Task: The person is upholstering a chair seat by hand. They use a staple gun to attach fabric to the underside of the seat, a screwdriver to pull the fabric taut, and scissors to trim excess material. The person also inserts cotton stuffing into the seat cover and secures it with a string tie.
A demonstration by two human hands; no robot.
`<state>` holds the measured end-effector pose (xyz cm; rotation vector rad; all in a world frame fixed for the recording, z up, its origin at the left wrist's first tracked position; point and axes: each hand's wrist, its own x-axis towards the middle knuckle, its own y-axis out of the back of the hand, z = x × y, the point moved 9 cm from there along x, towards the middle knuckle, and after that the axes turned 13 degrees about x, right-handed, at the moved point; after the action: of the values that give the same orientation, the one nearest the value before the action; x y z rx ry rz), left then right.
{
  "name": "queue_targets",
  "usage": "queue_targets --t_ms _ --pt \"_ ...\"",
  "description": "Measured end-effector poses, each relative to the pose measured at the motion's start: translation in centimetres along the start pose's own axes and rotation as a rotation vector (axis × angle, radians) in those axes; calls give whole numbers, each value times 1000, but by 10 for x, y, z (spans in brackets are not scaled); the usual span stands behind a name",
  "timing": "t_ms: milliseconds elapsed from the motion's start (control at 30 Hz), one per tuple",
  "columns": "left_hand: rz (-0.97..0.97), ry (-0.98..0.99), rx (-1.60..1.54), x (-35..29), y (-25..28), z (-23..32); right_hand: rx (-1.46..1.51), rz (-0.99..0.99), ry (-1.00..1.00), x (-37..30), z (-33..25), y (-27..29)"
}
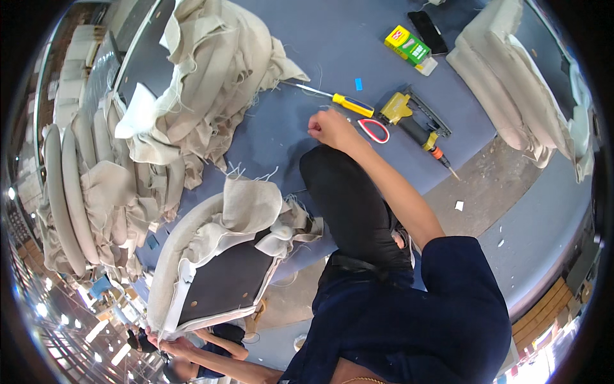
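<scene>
At the lower left, my left hand (174,346) is closed on the end of an upholstered panel (158,281) with beige fabric and a dark backing. The panel stands tilted at the table's edge, with loose fabric and frayed threads at its far end. My right hand (332,130) is curled closed above the blue-grey table, just past my knee; what its fingers hold, if anything, is hidden. Beside it lie a red and white loop-shaped item (373,130) and a yellow-handled screwdriver (352,104). A yellow and black staple gun (403,112) rests further right.
Beige fabric pieces (217,70) are heaped at the far left, with several padded panels (73,192) stacked beside them. More panels (505,77) stand at the right. A green and yellow box (407,46) and a phone (427,32) lie at the back. Another person (224,339) is behind my left arm.
</scene>
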<state>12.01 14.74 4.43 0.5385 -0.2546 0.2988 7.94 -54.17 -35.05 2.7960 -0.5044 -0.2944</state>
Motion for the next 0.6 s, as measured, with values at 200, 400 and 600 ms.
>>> queue_targets --t_ms 200,400,600 --pt "135 -4 12 -29 39 -22 -349 -353 -57 34 -15 -85" --pt "242 60 65 -55 22 -24 -1067 -893 124 -19 1 -203" --pt "144 -174 14 -49 -12 5 -972 -1079 17 -82 0 -255"
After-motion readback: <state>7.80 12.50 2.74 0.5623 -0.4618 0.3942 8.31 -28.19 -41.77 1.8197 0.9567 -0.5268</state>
